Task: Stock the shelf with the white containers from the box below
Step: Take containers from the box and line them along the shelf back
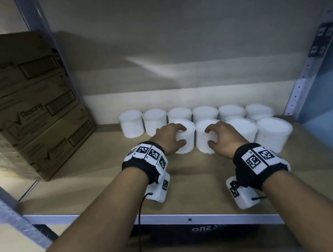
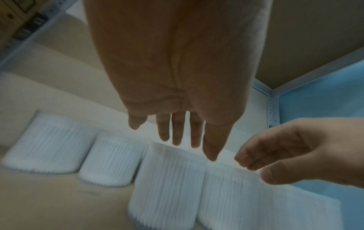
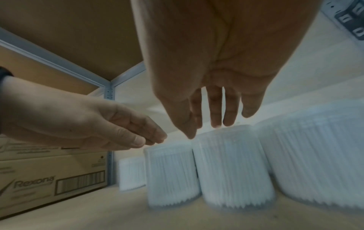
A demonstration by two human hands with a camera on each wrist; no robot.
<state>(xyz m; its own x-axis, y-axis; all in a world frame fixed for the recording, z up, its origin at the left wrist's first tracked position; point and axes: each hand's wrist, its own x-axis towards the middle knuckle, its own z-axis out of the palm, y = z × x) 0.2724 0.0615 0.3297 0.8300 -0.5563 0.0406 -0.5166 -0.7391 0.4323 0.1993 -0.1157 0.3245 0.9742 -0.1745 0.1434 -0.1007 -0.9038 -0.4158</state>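
Two tubs set into the front row

The left hand (image 1: 170, 138) and right hand (image 1: 222, 138) hover with loosely spread fingers, gripping nothing, each just above an upright tub, one (image 1: 185, 138) beside the other (image 1: 205, 140), on the shelf (image 1: 110, 185); the supply box is out of view.

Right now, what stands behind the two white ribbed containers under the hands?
A back row of six similar white containers along the shelf's rear wall; their lower parts are hidden by the front row.

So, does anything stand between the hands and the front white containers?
Nothing visible does. The left hand is right at one front container, the right hand at the container beside it; only air lies between.
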